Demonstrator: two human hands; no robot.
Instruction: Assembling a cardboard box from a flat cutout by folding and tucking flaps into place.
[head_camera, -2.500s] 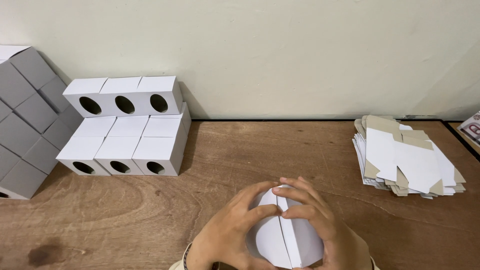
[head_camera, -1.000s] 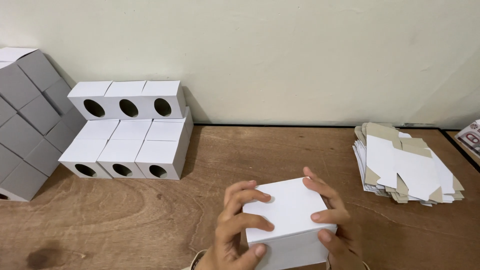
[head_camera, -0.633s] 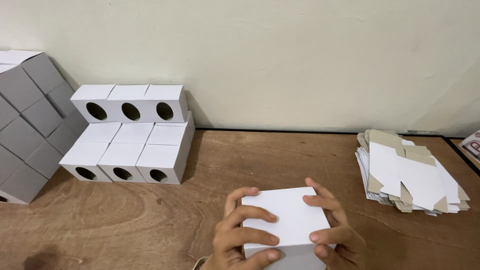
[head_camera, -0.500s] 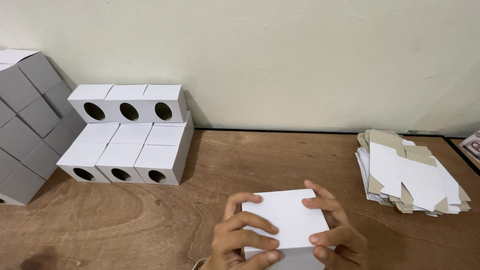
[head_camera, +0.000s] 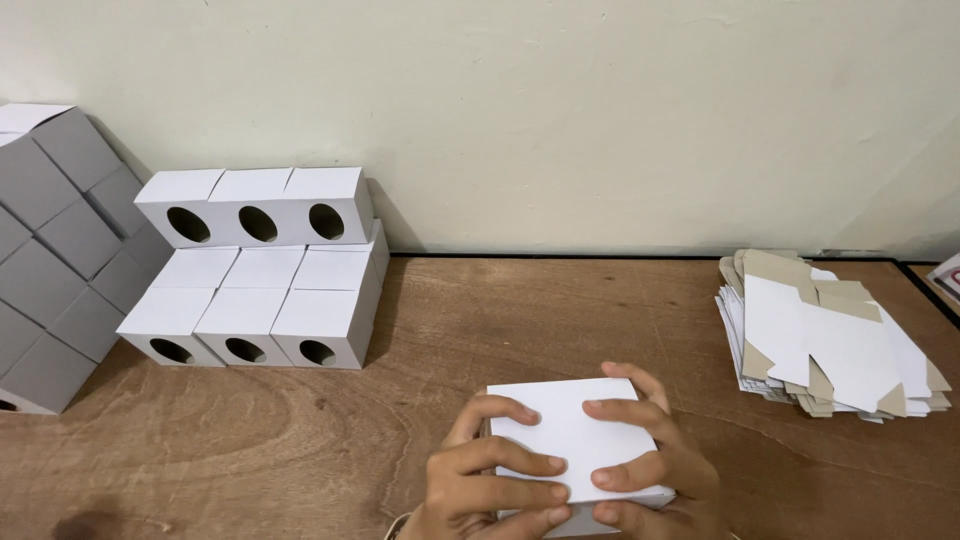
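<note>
Pressing the now-closed box (head_camera: 575, 440) low over the surface (head_camera: 300, 460), left hand (head_camera: 480, 485) and right hand (head_camera: 650, 470) clamp its sides; flaps open earlier are shut.

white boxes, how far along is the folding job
Done: nine folded white boxes stacked by the wall, beside a pile of grey ones. In hand: the left hand and right hand grip one closed white box. Left: a stack of flat blanks on the table's right.

White box (head_camera: 575, 430) underside hidden by fingers; grey box stack (head_camera: 50, 250) cut off left.
</note>
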